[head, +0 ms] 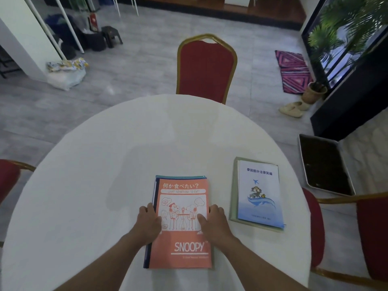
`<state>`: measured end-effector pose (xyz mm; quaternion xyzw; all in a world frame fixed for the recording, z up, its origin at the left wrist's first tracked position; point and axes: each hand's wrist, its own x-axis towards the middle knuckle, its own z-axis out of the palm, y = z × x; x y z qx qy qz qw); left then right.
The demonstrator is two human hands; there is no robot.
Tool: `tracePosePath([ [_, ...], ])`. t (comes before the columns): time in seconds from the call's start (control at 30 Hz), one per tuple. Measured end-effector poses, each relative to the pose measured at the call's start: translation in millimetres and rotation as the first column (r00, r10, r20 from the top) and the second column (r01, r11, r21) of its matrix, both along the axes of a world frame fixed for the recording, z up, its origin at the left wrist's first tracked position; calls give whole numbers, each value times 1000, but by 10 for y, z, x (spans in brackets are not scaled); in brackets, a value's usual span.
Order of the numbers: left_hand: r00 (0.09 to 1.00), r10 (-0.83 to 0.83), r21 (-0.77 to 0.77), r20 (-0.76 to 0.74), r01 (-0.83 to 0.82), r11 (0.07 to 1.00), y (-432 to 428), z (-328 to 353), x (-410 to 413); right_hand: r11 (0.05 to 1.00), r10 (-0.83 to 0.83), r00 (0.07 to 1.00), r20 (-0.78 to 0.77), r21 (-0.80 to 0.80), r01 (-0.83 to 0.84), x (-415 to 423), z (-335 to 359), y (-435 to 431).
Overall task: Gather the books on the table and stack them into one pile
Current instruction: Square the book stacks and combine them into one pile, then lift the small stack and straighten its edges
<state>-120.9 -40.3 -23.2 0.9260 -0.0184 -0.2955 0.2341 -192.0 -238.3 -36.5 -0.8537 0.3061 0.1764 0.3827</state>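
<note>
An orange Snoopy notebook (184, 190) tops a small pile of books in front of me on the round white table (105, 164); blue and teal edges of the books under it show at its left and far sides. My left hand (149, 222) grips the pile's left edge and my right hand (216, 222) grips its right edge, both thumbs on the cover. To the right lies a second pile: a white-and-blue booklet (259, 192) on a pale green book (233, 194), apart from my hands.
A red chair with a gold frame (206, 68) stands at the table's far side. Further red chairs sit at the left (8, 177) and right (371, 234). A dark tray (324, 164), slippers and a potted plant are on the floor at the right.
</note>
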Motion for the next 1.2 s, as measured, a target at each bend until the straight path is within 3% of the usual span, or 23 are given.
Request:
tracePosePath([
  [0.2,996,-73,205,57,60,977,-121,172,0,993,81,996,34,-89,-78,-48,123,-155],
  [0.33,972,-117,122,205,93,988,-452,301,-11,997,-3,973,231,-77,22,-58,318,-497],
  [0.47,945,-234,21,227,236,972,-1048,400,-3,966,-147,924,353,-152,211,-93,435,-1041],
  [0.53,930,-296,-16,219,307,952,-1384,425,0,936,-207,913,351,-202,290,-142,444,-1349],
  [0.67,936,-345,-65,64,349,935,-1996,437,-47,905,-297,937,184,-257,338,-287,399,-1875],
  [0.8,974,-218,-54,-70,214,975,-2462,360,-58,929,-351,935,46,-106,354,-333,244,-2157],
  [0.97,987,-126,-16,-97,125,992,-2663,243,-3,926,-374,927,24,69,371,-240,127,-2271],
  [1.2,973,100,-103,-210,-124,987,-2732,105,68,876,-461,888,0,160,455,-162,110,-2328],
])
